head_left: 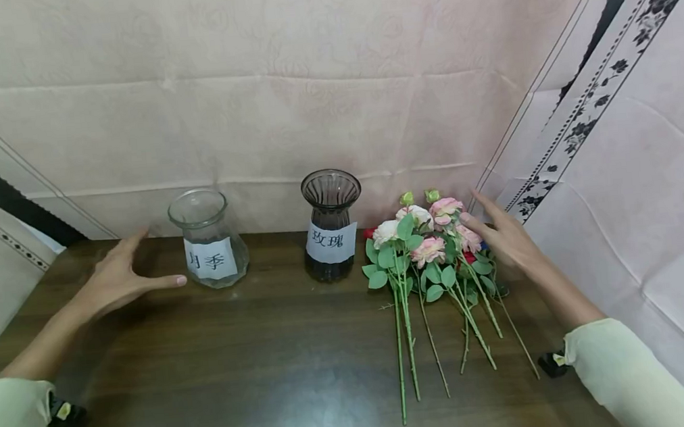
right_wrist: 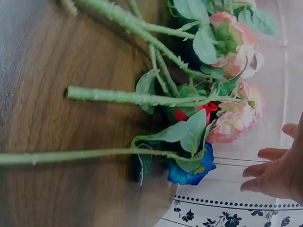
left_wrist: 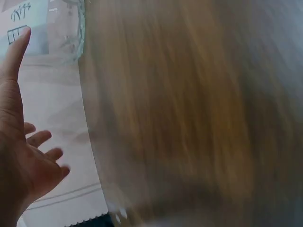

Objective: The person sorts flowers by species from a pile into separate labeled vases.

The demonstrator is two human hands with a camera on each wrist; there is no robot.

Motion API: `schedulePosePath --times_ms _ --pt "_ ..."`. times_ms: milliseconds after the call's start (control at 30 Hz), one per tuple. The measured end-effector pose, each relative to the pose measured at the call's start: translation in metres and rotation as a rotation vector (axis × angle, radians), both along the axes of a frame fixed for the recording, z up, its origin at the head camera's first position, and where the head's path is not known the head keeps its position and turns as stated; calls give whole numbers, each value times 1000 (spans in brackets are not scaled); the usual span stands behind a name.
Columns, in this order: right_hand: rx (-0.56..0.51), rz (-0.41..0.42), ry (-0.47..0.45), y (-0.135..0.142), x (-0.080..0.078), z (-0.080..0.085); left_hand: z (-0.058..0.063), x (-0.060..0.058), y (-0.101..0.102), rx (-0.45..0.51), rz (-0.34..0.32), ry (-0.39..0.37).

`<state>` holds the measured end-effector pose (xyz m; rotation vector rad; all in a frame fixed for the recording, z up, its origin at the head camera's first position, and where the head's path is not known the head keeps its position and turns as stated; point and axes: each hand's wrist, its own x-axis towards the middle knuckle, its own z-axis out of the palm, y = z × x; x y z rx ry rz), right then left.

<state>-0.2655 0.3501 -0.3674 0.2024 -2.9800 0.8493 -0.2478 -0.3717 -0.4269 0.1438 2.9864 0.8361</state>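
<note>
Brown wood-grain table (head_left: pixel 209 374), creased cream cloth backdrop (head_left: pixel 248 113) behind. Two vases near the far edge, both upright, well apart. Left one: clear glass vase (head_left: pixel 205 231) with round rim and wide faceted base, white paper label (head_left: pixel 224 259) bearing dark characters. Right one: smoky dark glass vase (head_left: pixel 331 218) with flared, fluted neck, likewise labelled.

Loose pile of long-stemmed flowers (head_left: pixel 427 252) just right of the dark vase, heads toward the cloth, green stems pointing to the near side. Pink and white blooms, two green buds (head_left: pixel 432 195); red petals and one blue bloom (right_wrist: pixel 182 174) low at the right end.

Left hand (head_left: pixel 118 277): thumb and fingers spread wide, holding nothing; thumb tip just beside the clear vase, contact cannot be told. Right hand (head_left: pixel 505 233): also wide, empty, at the pile's right side; thumb contact with a pink bloom unclear. Pale sleeves (head_left: pixel 8 419) on both arms, a black wrist device (head_left: pixel 64 412) at each cuff.
</note>
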Motion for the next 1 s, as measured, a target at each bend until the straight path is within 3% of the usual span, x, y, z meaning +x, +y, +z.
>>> schedulePosePath --times_ms 300,500,733,900,1000 --pt "-178 -32 -9 -8 8 2 -2 -4 30 237 -51 -27" --pt "-403 11 -30 -14 10 -1 -6 -8 43 360 -91 -34" --pt "-538 -18 47 -16 14 -4 -10 -12 50 403 -107 -30" --pt "-793 34 130 -21 18 -5 -11 -14 50 415 -113 -28" --pt "-910 87 90 -25 21 -7 -12 -16 49 422 -120 -23"
